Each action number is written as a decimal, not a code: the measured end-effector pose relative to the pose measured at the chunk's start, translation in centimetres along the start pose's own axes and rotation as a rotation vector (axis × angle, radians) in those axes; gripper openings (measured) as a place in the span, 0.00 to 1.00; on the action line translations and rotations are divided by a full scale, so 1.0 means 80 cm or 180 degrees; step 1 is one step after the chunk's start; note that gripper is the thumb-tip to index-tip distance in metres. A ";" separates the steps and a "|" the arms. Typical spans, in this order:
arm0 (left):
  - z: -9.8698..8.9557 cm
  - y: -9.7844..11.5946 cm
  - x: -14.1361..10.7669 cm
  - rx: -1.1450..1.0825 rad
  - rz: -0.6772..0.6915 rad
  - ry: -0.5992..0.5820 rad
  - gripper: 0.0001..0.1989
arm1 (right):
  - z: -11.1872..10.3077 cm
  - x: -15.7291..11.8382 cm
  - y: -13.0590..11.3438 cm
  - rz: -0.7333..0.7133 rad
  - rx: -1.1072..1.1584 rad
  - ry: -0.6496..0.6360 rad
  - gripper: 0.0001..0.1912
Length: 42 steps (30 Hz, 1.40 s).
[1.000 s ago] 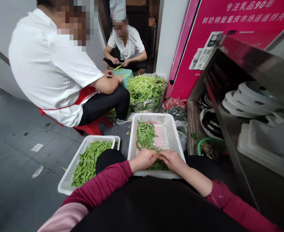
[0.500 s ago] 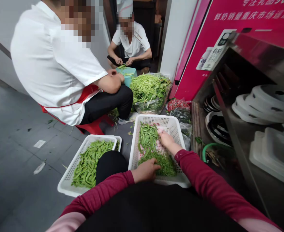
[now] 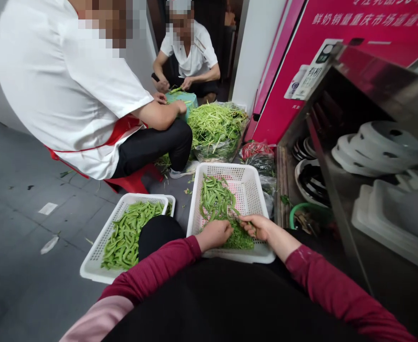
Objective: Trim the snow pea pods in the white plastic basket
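In front of me stands a white perforated basket (image 3: 191, 199) holding green pea pods (image 3: 216, 195) and a heap of fine green trimmings (image 3: 242, 237). Over the trimmings, my right hand (image 3: 257, 226) is closed, thumb and finger pinching what looks like a pea pod, its tip pointing toward the left hand. Close by on the left, my left hand (image 3: 215, 234) is curled with its fingertips together; what lies in them is hidden. Both hands are a short way apart, above the near half of the basket. A second white basket (image 3: 92, 263), full of pods, sits beside my left knee.
A co-worker (image 3: 70, 95) in white sits on a red stool (image 3: 137, 183); another person (image 3: 191, 52) crouches behind a teal container (image 3: 187, 111). A large pile of leafy stems (image 3: 216, 126) stands ahead. A metal shelf (image 3: 337, 204) with white dishes and a green-rimmed bin (image 3: 294, 213) are at right.
My right hand has come back from the pods toward me and now pinches near the left hand. My left hand has risen slightly and curled. The view has shifted a little.
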<state>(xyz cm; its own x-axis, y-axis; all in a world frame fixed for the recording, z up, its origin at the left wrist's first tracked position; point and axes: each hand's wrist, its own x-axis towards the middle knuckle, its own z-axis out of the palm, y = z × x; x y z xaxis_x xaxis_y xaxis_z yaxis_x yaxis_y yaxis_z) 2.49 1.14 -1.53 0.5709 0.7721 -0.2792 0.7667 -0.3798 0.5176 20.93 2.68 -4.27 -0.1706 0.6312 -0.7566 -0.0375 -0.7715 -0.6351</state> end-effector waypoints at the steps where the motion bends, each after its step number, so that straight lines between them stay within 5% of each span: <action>1: 0.001 0.004 0.001 0.0021 0.0051 0.0025 0.15 | 0.006 -0.011 0.007 0.0021 0.0132 -0.0042 0.09; 7: 0.001 0.018 -0.008 0.0322 0.0519 0.0200 0.16 | 0.040 -0.050 0.026 -0.0134 0.1198 -0.0290 0.12; 14: -0.003 0.025 -0.022 0.0596 0.0639 0.0451 0.11 | 0.056 -0.072 0.022 -0.0623 0.0999 -0.0374 0.20; 22: -0.039 -0.029 -0.019 0.0390 -0.0497 0.0905 0.12 | 0.039 -0.123 0.024 -0.0272 0.0912 -0.1043 0.20; 25: -0.045 -0.030 -0.023 0.0533 -0.0181 0.0776 0.13 | 0.033 -0.128 0.030 -0.0218 0.0979 -0.1079 0.19; 27: -0.044 -0.017 -0.030 0.0757 0.0250 0.0713 0.23 | 0.030 -0.126 0.034 -0.0185 0.0963 -0.1125 0.18; 29: -0.043 -0.002 -0.035 0.1035 0.0551 0.0558 0.27 | 0.028 -0.124 0.036 -0.0187 0.0851 -0.1178 0.17; 32: -0.043 0.012 -0.036 0.1318 0.0927 0.0077 0.15 | 0.022 -0.121 0.034 -0.0290 0.0172 -0.1173 0.13; 36: -0.052 0.016 -0.032 0.1079 0.1230 -0.0622 0.10 | 0.020 -0.121 0.011 -0.1086 -0.2123 -0.0859 0.11; 39: -0.066 0.019 -0.029 0.0076 0.1293 -0.1153 0.10 | 0.029 -0.121 -0.011 -0.1642 -0.3371 -0.0992 0.09; 42: -0.074 0.020 -0.026 -0.1608 0.1053 -0.1574 0.12 | 0.045 -0.114 -0.018 -0.1762 -0.3082 -0.1412 0.09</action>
<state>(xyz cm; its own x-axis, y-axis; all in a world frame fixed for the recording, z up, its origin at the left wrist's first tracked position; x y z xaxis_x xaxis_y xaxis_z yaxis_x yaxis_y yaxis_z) 0.77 2.00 4.67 0.9021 0.2972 -0.3129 0.3749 -0.1809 0.9092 18.98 -2.29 4.13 -0.6965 0.6290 -0.3453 0.5106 0.0963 -0.8544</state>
